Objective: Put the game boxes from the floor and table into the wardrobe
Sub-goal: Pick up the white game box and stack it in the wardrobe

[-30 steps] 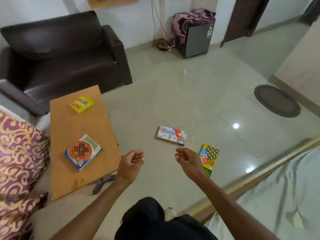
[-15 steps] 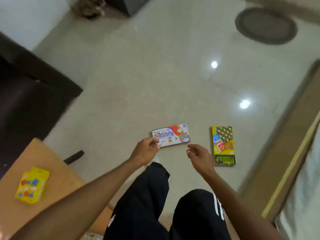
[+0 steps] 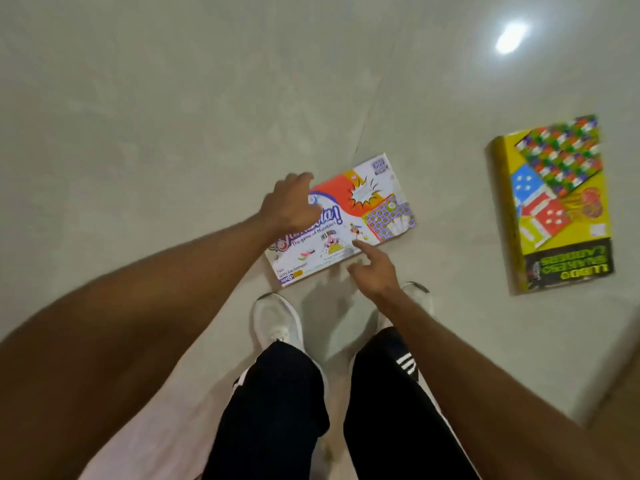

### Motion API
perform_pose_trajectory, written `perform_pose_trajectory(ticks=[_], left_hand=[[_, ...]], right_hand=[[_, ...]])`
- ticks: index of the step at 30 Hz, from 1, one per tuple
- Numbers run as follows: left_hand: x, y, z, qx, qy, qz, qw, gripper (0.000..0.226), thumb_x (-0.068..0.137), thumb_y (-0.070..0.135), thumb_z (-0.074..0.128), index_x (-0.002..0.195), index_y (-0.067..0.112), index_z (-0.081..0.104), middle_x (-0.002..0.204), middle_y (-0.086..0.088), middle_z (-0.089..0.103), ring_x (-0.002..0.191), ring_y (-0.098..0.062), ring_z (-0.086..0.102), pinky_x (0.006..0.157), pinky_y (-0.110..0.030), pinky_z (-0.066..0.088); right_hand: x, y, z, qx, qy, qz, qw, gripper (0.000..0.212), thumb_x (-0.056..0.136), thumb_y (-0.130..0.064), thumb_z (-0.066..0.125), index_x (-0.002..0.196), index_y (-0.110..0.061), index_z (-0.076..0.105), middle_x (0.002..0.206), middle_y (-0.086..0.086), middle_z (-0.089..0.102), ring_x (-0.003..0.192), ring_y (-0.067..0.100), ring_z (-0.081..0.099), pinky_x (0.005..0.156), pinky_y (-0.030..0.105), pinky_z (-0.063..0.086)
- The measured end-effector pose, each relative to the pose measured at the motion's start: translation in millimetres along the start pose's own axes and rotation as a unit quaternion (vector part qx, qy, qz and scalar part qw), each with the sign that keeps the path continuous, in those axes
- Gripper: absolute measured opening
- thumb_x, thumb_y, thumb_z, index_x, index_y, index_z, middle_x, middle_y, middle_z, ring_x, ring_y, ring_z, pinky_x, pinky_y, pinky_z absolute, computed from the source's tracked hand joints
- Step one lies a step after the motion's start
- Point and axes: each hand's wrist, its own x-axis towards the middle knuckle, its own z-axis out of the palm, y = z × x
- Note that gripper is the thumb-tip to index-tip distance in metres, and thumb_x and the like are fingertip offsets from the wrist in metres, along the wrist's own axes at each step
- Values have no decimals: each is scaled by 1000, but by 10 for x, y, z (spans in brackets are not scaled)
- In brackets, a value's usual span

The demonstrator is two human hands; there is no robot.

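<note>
A white and orange game box lies flat on the floor just beyond my feet. My left hand reaches over its left part with fingers spread, above or touching the lid. My right hand is at the box's near edge, its index finger extended onto the lid. Neither hand grips the box. A yellow ludo game box lies flat on the floor to the right, apart from both hands.
The pale tiled floor spreads all around the boxes. My two white shoes stand right behind the white box. A darker strip shows at the lower right corner.
The view has dropped close to the floor. Both hands have come down onto the white and orange box. The table and sofa have left the view.
</note>
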Motion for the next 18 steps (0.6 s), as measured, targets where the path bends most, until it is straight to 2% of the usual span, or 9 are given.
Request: perform_pose_trajectory(ticks=[2, 4, 7, 10, 13, 15, 18], left_hand=[[268, 27, 222, 35, -26, 3, 999, 77, 82, 36, 61, 148, 21, 24, 149, -12, 34, 137, -34, 32, 108, -48, 32], [346, 81, 302, 58, -23, 7, 998, 78, 79, 33, 62, 146, 21, 25, 141, -13, 37, 132, -35, 33, 102, -49, 34], [225, 183, 176, 26, -16, -3, 1000, 71, 76, 25, 57, 141, 22, 30, 134, -13, 39, 129, -34, 32, 98, -47, 37], [-93, 324, -115, -24, -12, -1, 1000, 68, 74, 19, 56, 139, 24, 35, 130, -14, 41, 127, -34, 34, 101, -48, 40], [-752, 604, -556, -95, -6, 8, 995, 65, 67, 21, 57, 130, 28, 47, 122, -14, 49, 117, -32, 48, 99, -46, 46], [-1286, 836, -848, -157, -1, 34, 987, 59, 63, 21, 60, 121, 32, 53, 112, -9, 60, 100, -25, 64, 88, -46, 56], [-2336, 1315, -1253, -201, -14, 56, 978, 54, 76, 9, 68, 126, 24, 52, 99, 3, 62, 82, -13, 67, 69, -36, 60]], right_hand=[[235, 118, 178, 69, 10, 0, 998, 53, 74, -2, 63, 123, -20, 61, 113, -2, 60, 102, 17, 62, 100, 35, 48], [334, 131, 322, 135, 25, -5, 991, 55, 69, -5, 63, 119, -26, 61, 126, 1, 56, 114, 17, 58, 104, 38, 46], [268, 45, 311, 189, 38, -9, 981, 63, 66, -10, 60, 124, -32, 55, 130, 6, 50, 120, 19, 53, 105, 38, 45], [51, -140, 73, 202, 62, -33, 977, 64, 66, -8, 61, 127, -26, 56, 132, 7, 49, 119, 17, 54, 106, 39, 45], [-622, -492, -451, 166, 85, -68, 980, 63, 71, -2, 65, 129, -24, 56, 132, 7, 47, 119, 11, 53, 107, 38, 43], [-1266, -728, -834, 143, 103, -81, 981, 62, 75, -1, 67, 131, -24, 55, 129, 7, 42, 121, 11, 46, 110, 33, 38], [-2370, -928, -1351, 121, 125, -91, 981, 61, 76, -2, 68, 131, -26, 55, 123, 2, 36, 128, 19, 41, 113, 34, 34]])
